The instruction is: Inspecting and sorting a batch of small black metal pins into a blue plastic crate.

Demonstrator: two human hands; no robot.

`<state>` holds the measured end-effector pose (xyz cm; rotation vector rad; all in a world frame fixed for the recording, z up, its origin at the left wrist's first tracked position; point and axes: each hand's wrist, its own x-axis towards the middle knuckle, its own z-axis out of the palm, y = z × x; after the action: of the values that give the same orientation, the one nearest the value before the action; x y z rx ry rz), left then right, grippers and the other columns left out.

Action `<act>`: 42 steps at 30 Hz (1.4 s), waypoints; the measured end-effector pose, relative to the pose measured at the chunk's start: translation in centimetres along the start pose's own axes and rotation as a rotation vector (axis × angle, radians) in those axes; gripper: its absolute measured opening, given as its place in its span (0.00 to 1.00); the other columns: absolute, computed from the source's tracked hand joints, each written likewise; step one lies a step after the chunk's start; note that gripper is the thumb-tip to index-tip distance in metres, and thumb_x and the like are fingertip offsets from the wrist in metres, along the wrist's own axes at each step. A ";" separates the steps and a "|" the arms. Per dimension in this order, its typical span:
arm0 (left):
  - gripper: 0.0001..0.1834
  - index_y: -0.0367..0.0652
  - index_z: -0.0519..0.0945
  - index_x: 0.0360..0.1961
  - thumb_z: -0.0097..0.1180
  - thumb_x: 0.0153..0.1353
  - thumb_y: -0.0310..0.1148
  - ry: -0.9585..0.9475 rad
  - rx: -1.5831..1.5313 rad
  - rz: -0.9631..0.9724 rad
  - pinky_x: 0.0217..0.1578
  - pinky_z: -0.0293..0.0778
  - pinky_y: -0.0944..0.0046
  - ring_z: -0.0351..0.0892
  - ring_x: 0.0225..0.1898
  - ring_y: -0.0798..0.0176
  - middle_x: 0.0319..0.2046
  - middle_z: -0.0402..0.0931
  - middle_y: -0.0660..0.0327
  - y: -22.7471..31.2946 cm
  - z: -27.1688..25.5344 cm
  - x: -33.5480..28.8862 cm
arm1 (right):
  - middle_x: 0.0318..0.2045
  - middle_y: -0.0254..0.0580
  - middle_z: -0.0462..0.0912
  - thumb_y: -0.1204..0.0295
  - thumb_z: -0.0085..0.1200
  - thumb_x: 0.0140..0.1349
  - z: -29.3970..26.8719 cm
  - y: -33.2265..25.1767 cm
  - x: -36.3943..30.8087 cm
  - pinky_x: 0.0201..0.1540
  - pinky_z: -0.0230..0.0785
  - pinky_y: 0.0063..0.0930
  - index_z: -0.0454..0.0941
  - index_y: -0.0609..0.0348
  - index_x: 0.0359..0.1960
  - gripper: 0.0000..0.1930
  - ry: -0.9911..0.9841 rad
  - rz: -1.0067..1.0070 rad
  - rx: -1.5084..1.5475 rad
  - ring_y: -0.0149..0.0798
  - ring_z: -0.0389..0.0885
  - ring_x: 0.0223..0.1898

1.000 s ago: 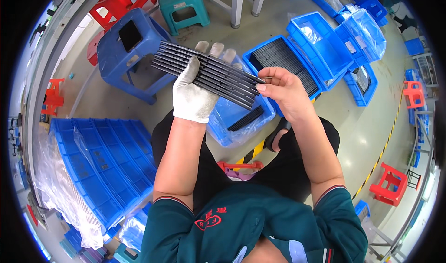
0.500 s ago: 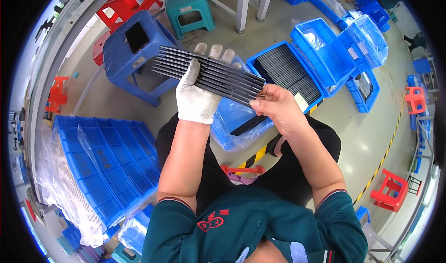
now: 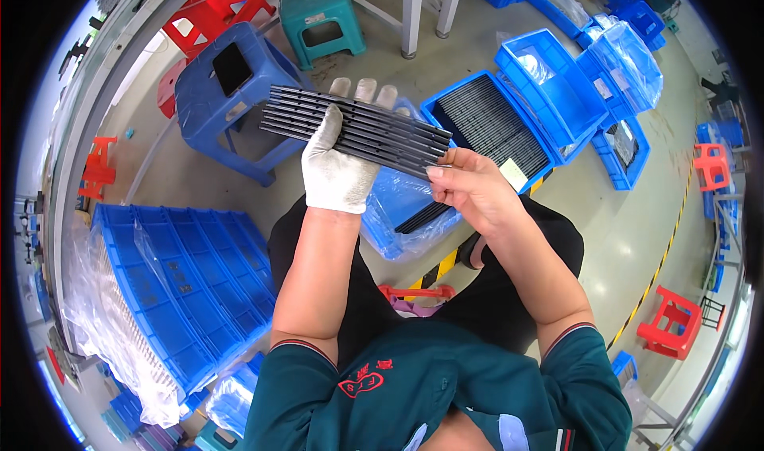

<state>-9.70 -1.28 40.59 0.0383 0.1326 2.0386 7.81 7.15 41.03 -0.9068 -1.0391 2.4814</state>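
With the bundle of slim black rods (image 3: 398, 139) as the hub of the dial and twelve toward the top of the view, the rods lie side by side in a flat row, slanting from ten o'clock down to four. The left hand (image 3: 338, 174), in a white glove, is closed around them, its thumb across the upper face and its fingers running underneath to show past the far edge toward twelve. The bare right hand (image 3: 475, 186) is at the rods' four-o'clock end, thumb and fingertips drawn close together and touching there; whether it pinches a rod or something small cannot be told. Just below the bundle, between five and six, sits a plastic-lined blue crate (image 3: 382, 224) with more black rods (image 3: 422, 218) in it. Near three o'clock, a blue crate (image 3: 454, 87) is packed with rows of dark rods, a pale yellow slip (image 3: 513, 175) at its near corner. At ten stands a blue stool (image 3: 199, 101) bearing a flat black rectangular object (image 3: 232, 70); at eleven, a teal stool (image 3: 320, 11). Large blue crates (image 3: 187, 280) fill eight o'clock, and a red stool (image 3: 672, 324) stands well apart at four.
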 end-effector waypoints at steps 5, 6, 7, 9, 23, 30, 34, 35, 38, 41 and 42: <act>0.18 0.45 0.67 0.57 0.46 0.68 0.34 -0.047 0.011 -0.011 0.65 0.52 0.37 0.61 0.64 0.40 0.58 0.66 0.48 0.0 -0.1 0.1 | 0.31 0.35 0.78 0.77 0.65 0.51 0.0 0.1 0.1 0.35 0.67 0.21 0.73 0.62 0.39 0.15 -0.009 -0.017 -0.007 0.28 0.75 0.30; 0.18 0.45 0.67 0.57 0.47 0.67 0.34 -0.044 0.012 -0.017 0.65 0.52 0.37 0.61 0.64 0.40 0.57 0.66 0.48 -0.1 -0.1 0.1 | 0.31 0.35 0.78 0.77 0.65 0.51 0.0 0.1 0.1 0.35 0.67 0.21 0.73 0.62 0.39 0.15 -0.016 -0.027 -0.009 0.28 0.75 0.30; 0.18 0.45 0.68 0.57 0.47 0.67 0.34 -0.041 0.012 -0.024 0.65 0.52 0.37 0.61 0.64 0.40 0.57 0.66 0.48 -0.2 0.0 0.1 | 0.31 0.35 0.78 0.77 0.65 0.52 0.0 0.1 0.1 0.35 0.67 0.20 0.73 0.62 0.39 0.15 -0.022 -0.038 -0.010 0.28 0.75 0.31; 0.18 0.45 0.68 0.57 0.48 0.67 0.34 -0.034 0.015 -0.017 0.65 0.53 0.36 0.61 0.63 0.40 0.57 0.66 0.49 -0.1 0.0 0.1 | 0.31 0.36 0.78 0.77 0.65 0.52 0.1 0.0 0.1 0.35 0.67 0.20 0.73 0.63 0.39 0.15 -0.015 -0.034 -0.016 0.28 0.75 0.30; 0.20 0.42 0.67 0.59 0.45 0.68 0.33 -0.097 0.003 0.015 0.66 0.50 0.35 0.58 0.65 0.41 0.59 0.66 0.49 0.3 -0.4 0.1 | 0.29 0.38 0.79 0.76 0.62 0.56 0.6 0.5 -0.3 0.37 0.71 0.25 0.73 0.63 0.40 0.12 0.011 -0.008 0.008 0.32 0.76 0.30; 0.17 0.45 0.68 0.57 0.46 0.68 0.34 -0.059 0.046 0.037 0.63 0.55 0.36 0.63 0.62 0.42 0.54 0.69 0.50 0.0 0.3 -0.1 | 0.31 0.38 0.79 0.78 0.62 0.55 0.3 0.7 -0.3 0.38 0.72 0.25 0.73 0.63 0.42 0.14 0.036 -0.035 -0.036 0.33 0.77 0.31; 0.17 0.45 0.68 0.56 0.46 0.68 0.34 -0.040 0.053 0.041 0.63 0.56 0.37 0.64 0.61 0.42 0.54 0.69 0.50 -0.1 0.3 -0.1 | 0.32 0.39 0.80 0.80 0.63 0.53 0.5 0.7 -0.3 0.38 0.72 0.26 0.73 0.63 0.43 0.16 0.059 -0.043 -0.016 0.33 0.78 0.32; 0.17 0.45 0.68 0.56 0.46 0.68 0.34 -0.041 0.053 0.040 0.63 0.56 0.37 0.64 0.61 0.42 0.54 0.69 0.50 -0.1 0.3 0.0 | 0.32 0.39 0.80 0.80 0.63 0.53 0.4 0.7 -0.2 0.38 0.72 0.26 0.73 0.63 0.43 0.16 0.059 -0.044 -0.016 0.33 0.78 0.32; 0.17 0.46 0.68 0.56 0.46 0.68 0.35 -0.017 0.076 0.047 0.63 0.57 0.38 0.65 0.61 0.43 0.54 0.69 0.50 -0.2 0.3 0.2 | 0.32 0.39 0.80 0.81 0.63 0.52 0.2 0.6 -0.1 0.38 0.72 0.26 0.72 0.63 0.43 0.16 0.063 -0.046 -0.012 0.33 0.78 0.32; 0.17 0.46 0.68 0.56 0.47 0.68 0.35 -0.044 0.085 0.046 0.63 0.56 0.37 0.65 0.61 0.42 0.54 0.69 0.50 -0.2 0.2 0.4 | 0.32 0.39 0.78 0.79 0.67 0.49 0.3 0.5 -0.1 0.35 0.69 0.23 0.70 0.65 0.45 0.22 0.064 -0.062 0.006 0.31 0.76 0.31; 0.17 0.46 0.68 0.56 0.47 0.68 0.36 -0.015 0.068 0.043 0.63 0.56 0.36 0.65 0.61 0.42 0.54 0.69 0.50 -0.2 0.3 0.3 | 0.33 0.40 0.79 0.80 0.65 0.51 0.3 0.6 -0.1 0.37 0.71 0.24 0.71 0.65 0.44 0.19 0.058 -0.071 -0.005 0.32 0.77 0.31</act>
<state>-9.68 -0.89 40.88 0.1002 0.1933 2.0762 7.70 6.50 40.81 -0.9211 -1.0412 2.3814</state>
